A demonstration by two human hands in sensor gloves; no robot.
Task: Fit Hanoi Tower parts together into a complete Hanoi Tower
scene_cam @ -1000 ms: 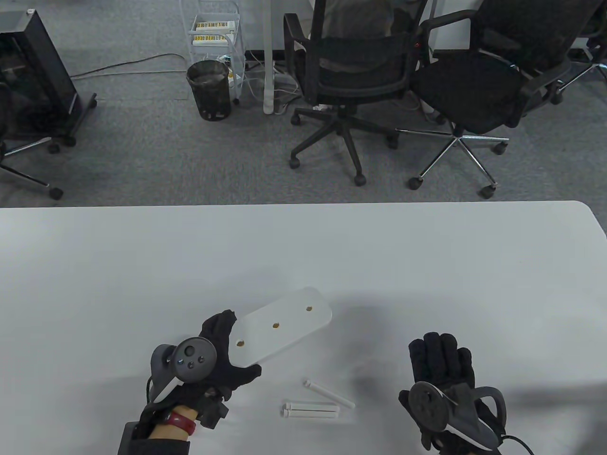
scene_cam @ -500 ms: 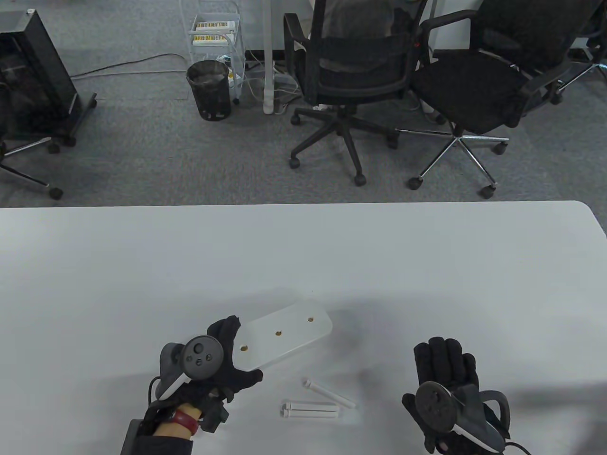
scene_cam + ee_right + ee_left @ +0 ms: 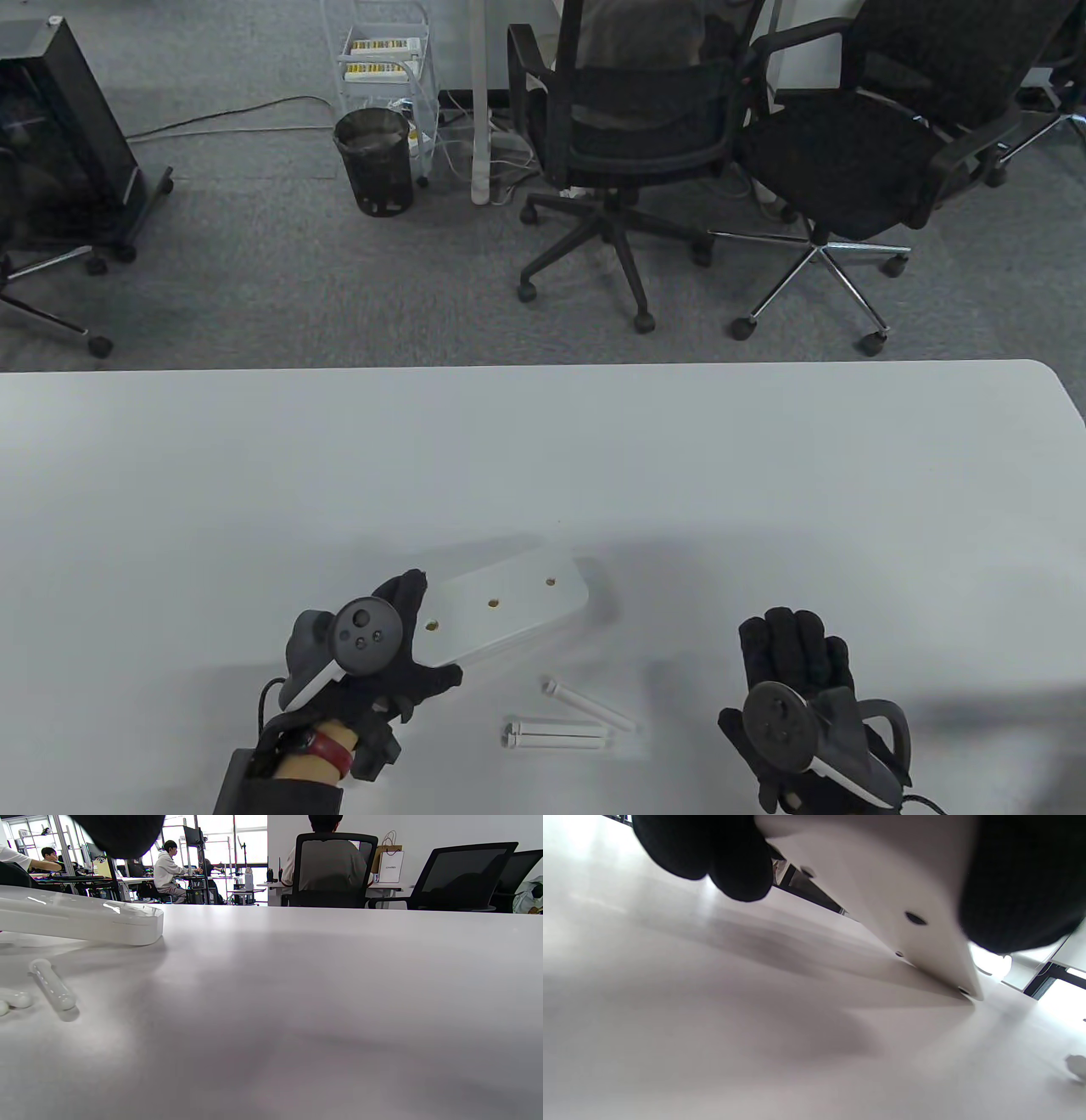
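My left hand [image 3: 399, 654] grips the near end of the white base board [image 3: 509, 607], which has three small holes in a row. The board is tilted, its far end close to the table; the left wrist view shows its underside [image 3: 882, 899] with the far corner at the tabletop. Three white pegs lie on the table: one slanted peg [image 3: 587, 704] and two side by side [image 3: 556, 734]. My right hand [image 3: 793, 658] rests flat and empty on the table, right of the pegs. The right wrist view shows the board's end [image 3: 85, 923] and a peg [image 3: 53, 988].
The white table [image 3: 764, 475] ends at its far edge, with a rounded corner at the right. Beyond it stand two office chairs [image 3: 628, 153], a waste bin [image 3: 373, 161] and a wire cart.
My left hand has lowered the base board toward the table and drawn it slightly nearer. My right hand has slid back a little toward me.
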